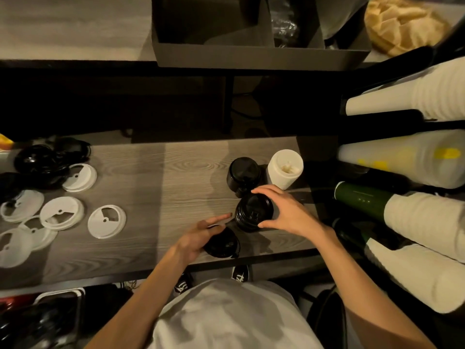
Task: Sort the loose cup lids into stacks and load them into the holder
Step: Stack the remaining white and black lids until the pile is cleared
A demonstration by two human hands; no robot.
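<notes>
The widest bare stretch of the table [156, 177] lies at centre, between the flat white lids [106, 221] scattered at left and the stacks at right. The left end is crowded: white lids lie close together, with a heap of loose black lids [40, 162] behind them. At right, three stacks stand close together: a black stack [243, 175], a white stack [285, 168] just beside it, and a nearer black stack [254, 212] held by the right hand [289, 212]. The left hand [198, 238] covers a black lid [222, 244] at the near edge. The holder [407, 197] walls off the right side, sleeves of cups projecting toward the table
</notes>
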